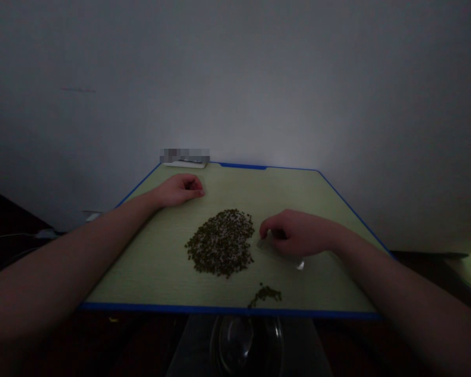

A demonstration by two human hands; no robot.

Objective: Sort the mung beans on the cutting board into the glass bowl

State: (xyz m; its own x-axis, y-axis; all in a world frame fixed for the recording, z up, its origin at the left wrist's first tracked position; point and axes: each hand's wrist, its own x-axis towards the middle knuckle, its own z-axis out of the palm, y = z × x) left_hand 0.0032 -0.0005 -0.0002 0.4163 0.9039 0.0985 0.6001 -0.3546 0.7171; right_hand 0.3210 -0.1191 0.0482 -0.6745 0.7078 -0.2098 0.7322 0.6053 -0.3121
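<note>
On the pale green tabletop lies a wide heap of small green and whitish grains [222,243], which look like mixed beans and rice. Beyond its left side, my left hand [180,189] rests on the table, fingers curled towards the thumb, with nothing visible in them. To the right of the heap, my right hand [298,232] is closed, index finger and thumb bent down at a clear plastic piece [300,265]. Most of that plastic lies under the hand, so its kind cannot be made out. A small scatter of green grains [267,293] lies near the front edge.
The table [160,283] has a blue rim and stands against a grey wall [259,94]. A white flat object [186,164] sits at its far left corner, partly blurred out. Below the front edge stands a round, shiny glass-like bowl [245,345]. Cables [15,236] run at the left.
</note>
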